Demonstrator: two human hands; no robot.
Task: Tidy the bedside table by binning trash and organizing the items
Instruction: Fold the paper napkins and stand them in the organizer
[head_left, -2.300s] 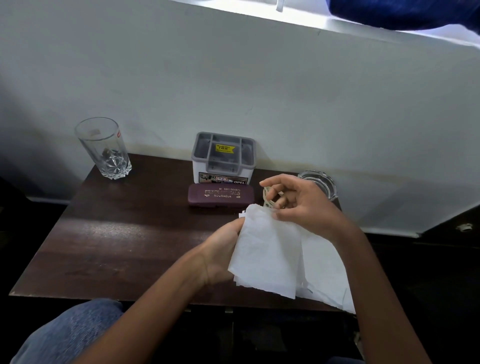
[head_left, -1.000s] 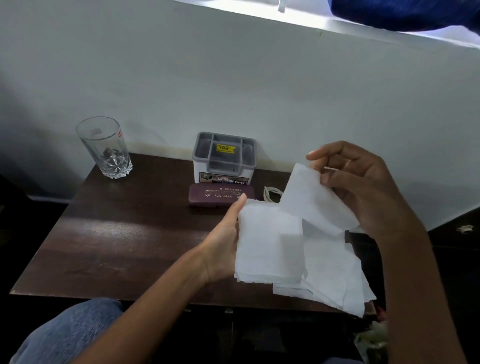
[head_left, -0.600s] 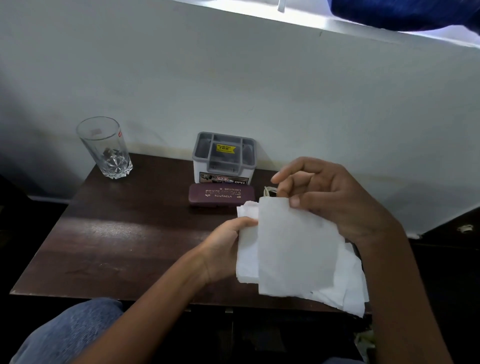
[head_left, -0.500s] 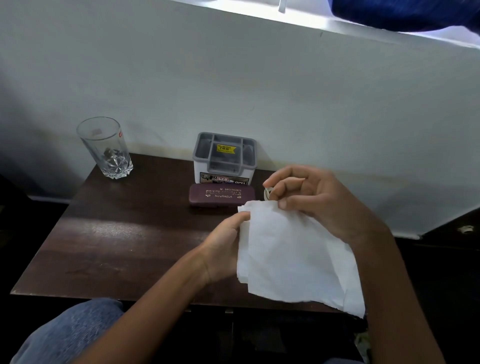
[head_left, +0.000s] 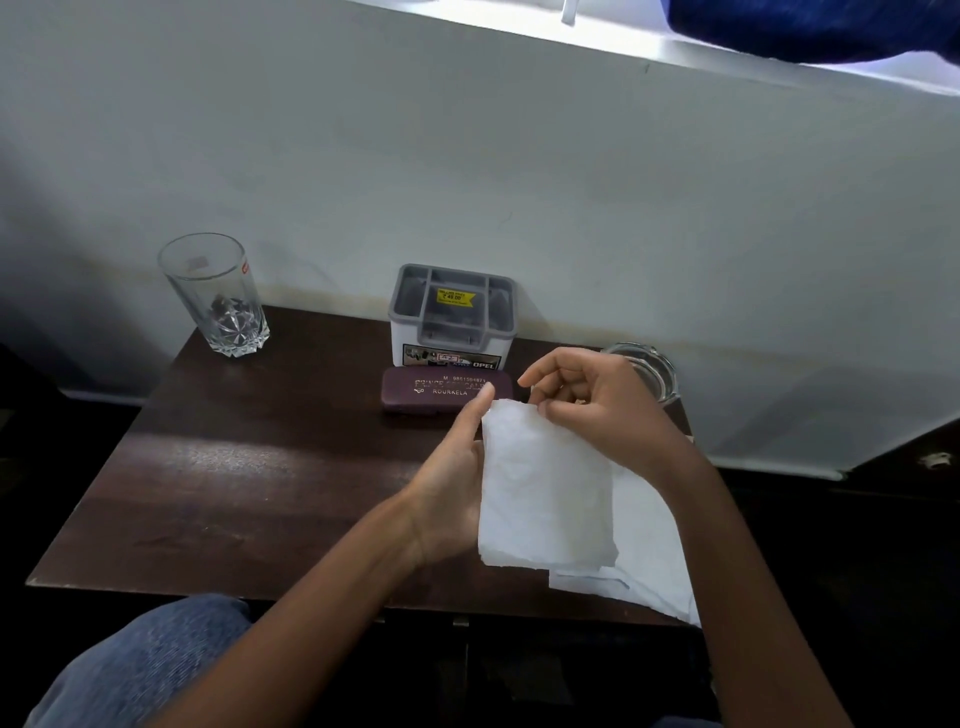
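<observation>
Folded white tissue sheets (head_left: 545, 499) hang upright above the front right of the dark wooden bedside table (head_left: 249, 478). My left hand (head_left: 457, 467) supports the stack from its left side, thumb up along the edge. My right hand (head_left: 597, 405) pinches the top corner of the front sheet. More loose tissue (head_left: 649, 561) trails below and to the right. A maroon spectacle case (head_left: 441, 395) lies behind my hands, in front of a grey compartment organizer box (head_left: 452, 317).
An empty cut-glass tumbler (head_left: 215, 296) stands at the table's back left corner. A glass ashtray (head_left: 649, 369) sits at the back right, partly behind my right hand. A white wall runs behind the table. My jeans-clad knee (head_left: 145, 660) is at the lower left.
My right hand lifted one sheet up and to the right, then brought it back down and laid it over the stack held by my left hand.
</observation>
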